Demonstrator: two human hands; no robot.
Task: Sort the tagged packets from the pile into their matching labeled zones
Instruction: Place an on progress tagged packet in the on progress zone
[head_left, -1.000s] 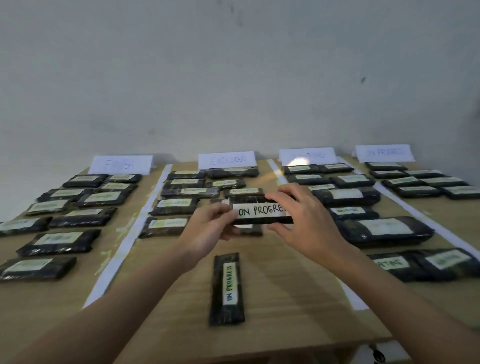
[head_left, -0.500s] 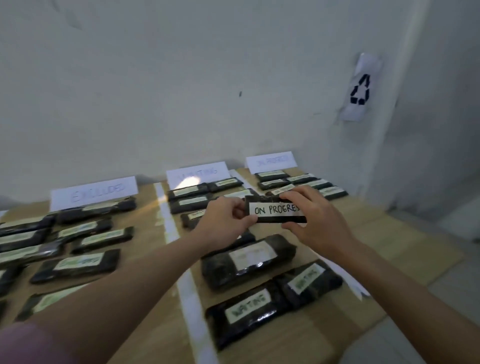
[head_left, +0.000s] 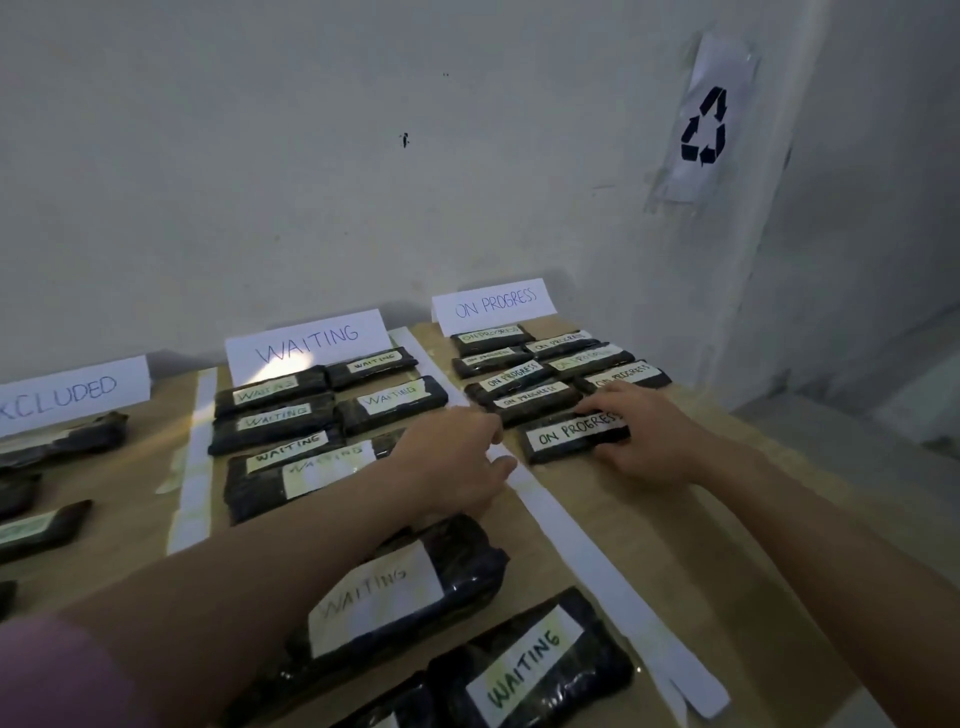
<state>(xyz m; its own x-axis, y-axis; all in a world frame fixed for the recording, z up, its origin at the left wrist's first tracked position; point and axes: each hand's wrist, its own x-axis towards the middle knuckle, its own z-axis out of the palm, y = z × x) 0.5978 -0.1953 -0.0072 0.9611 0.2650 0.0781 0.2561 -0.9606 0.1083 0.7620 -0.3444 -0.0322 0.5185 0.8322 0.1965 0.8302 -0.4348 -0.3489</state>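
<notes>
A black packet tagged ON PROGRESS (head_left: 566, 439) lies flat on the wooden table (head_left: 649, 525), at the front of the zone under the ON PROGRESS sign (head_left: 493, 305). My right hand (head_left: 649, 436) holds its right end, fingers over the top and thumb at the near edge. My left hand (head_left: 457, 462) hovers just left of the packet over the white divider strip (head_left: 576, 535), fingers loosely curled, holding nothing. Several other ON PROGRESS packets (head_left: 511, 376) lie in rows behind it.
Left of the strip, several WAITING packets (head_left: 395, 402) fill the zone under the WAITING sign (head_left: 306, 343); two large ones (head_left: 524, 660) lie near me. An EXCLUDED sign (head_left: 72, 392) and its packets are at far left. A recycling-symbol paper (head_left: 704, 124) hangs on the wall. The table's right edge drops to the floor.
Both hands carried the packet right and lowered it onto the table in the ON PROGRESS zone. My left hand has let go of its left end; the view swung right.
</notes>
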